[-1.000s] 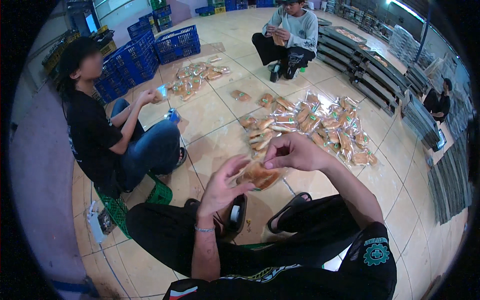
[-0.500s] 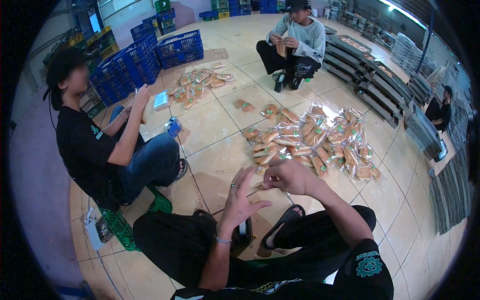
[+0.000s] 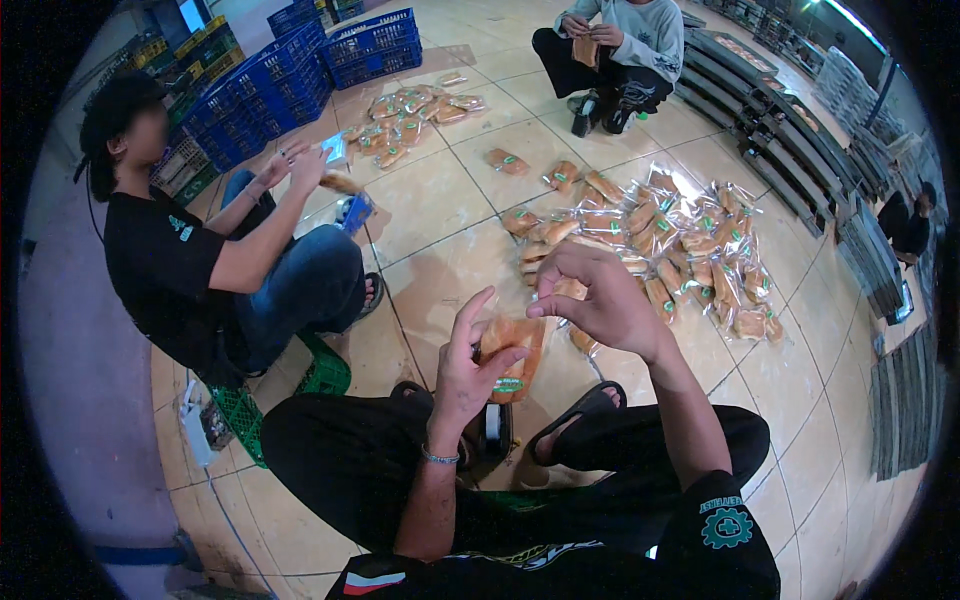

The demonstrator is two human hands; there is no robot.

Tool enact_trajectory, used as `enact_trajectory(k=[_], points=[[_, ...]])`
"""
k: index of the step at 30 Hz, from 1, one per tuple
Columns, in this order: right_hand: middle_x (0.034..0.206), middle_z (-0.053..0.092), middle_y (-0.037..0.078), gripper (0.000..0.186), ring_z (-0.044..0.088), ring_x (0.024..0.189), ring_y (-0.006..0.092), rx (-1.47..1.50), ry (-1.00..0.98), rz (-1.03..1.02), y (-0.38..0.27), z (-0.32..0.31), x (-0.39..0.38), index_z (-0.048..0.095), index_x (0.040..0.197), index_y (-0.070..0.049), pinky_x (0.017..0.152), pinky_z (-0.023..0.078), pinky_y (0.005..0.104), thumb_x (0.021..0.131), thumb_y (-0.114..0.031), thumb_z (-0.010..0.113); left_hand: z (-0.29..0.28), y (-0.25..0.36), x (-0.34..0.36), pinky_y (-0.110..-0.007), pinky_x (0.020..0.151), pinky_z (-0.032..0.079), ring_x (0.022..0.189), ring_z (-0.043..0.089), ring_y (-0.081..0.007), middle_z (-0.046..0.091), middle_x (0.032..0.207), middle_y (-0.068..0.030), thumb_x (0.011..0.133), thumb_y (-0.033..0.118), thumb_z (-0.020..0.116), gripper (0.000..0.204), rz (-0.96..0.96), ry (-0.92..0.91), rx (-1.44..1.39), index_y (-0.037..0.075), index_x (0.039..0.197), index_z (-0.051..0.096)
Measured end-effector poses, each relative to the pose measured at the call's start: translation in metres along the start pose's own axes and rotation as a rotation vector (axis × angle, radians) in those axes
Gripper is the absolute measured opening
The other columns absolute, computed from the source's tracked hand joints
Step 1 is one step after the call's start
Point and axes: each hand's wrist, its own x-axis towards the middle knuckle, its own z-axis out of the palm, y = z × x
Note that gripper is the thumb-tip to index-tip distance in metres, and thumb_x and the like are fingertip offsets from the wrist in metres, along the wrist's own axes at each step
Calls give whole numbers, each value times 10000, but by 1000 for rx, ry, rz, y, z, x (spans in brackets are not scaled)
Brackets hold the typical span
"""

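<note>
1. Tiled floor [image 3: 430,250], bearing a heap of bagged bread [image 3: 640,235].
2. Left hand [image 3: 467,388]: fingers partly curled, holding a bread packet [image 3: 524,338] above the feet.
3. Right hand [image 3: 605,305]: fingertips pinched together by its top; cannot tell whether they grip it.

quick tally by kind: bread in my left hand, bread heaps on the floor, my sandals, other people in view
Bread in left hand: 1
Bread heaps: 2
Your sandals: 2
Other people: 3
Total: 8
</note>
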Motion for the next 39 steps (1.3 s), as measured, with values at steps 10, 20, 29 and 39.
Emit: enact_trajectory(k=[10, 20, 29, 39], points=[[1104, 631, 97, 349, 624, 983, 210, 292, 342, 172, 10, 36, -16, 602, 1104, -56, 853, 486, 338, 834, -189, 779, 1, -6, 0, -276, 884, 516, 1022, 643, -138, 652, 1219, -143, 886, -11, 689, 735, 109, 209, -9, 34, 1521, 322], [1340, 509, 117, 511, 487, 1240, 273, 149, 64, 131, 18, 11, -23, 665, 1144, -132, 968, 445, 374, 719, -337, 862, -1, 13, -4, -263, 866, 516, 977, 655, -128, 694, 1061, -110, 875, -30, 697, 934, -1, 49, -157, 45, 1573, 81], [1291, 577, 99, 381, 562, 1189, 299, 194, -291, 139, 9, -2, -21, 741, 1015, -86, 998, 448, 394, 724, -305, 854, 1, 14, -9, -311, 889, 520, 1009, 666, -159, 698, 1141, -133, 820, 82, 796, 931, 0, -112, 46, 82, 1559, 230], [1203, 598, 70, 194, 528, 1171, 279, -81, -10, -115, -11, -4, -18, 710, 769, -79, 984, 404, 407, 737, -233, 824, -3, -4, -6, -314, 906, 517, 1040, 654, -166, 672, 1182, -141, 848, 52, 754, 567, 149, -60, 138, 24, 1375, 546]])
